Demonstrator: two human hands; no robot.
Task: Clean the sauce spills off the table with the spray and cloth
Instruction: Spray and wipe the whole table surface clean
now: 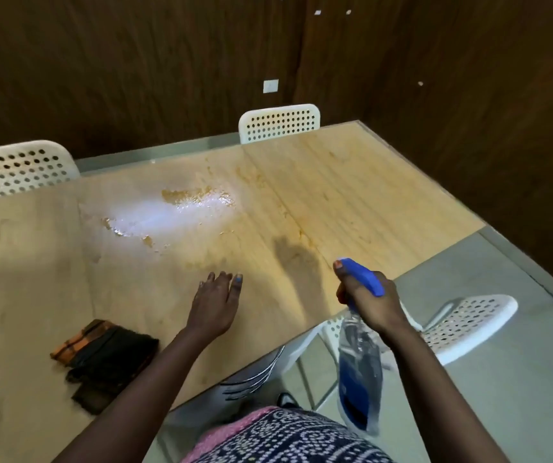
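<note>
Head view — right hand (373,300) grips spray bottle (360,369); cloth (101,359) left of relaxed left hand (216,304).

Both my forearms are bare from elbow to wrist; no sleeve, watch, bracelet or ring shows on either. My left hand (216,304) has blue polish on one fingernail near the outer fingertips. My right hand (370,302) shows a reddish-orange nail at its foremost fingertip. Below and between my arms, my garment (278,436) is dark navy with white dotted circular patterns, edged in pink on the side nearer my left arm.
</note>
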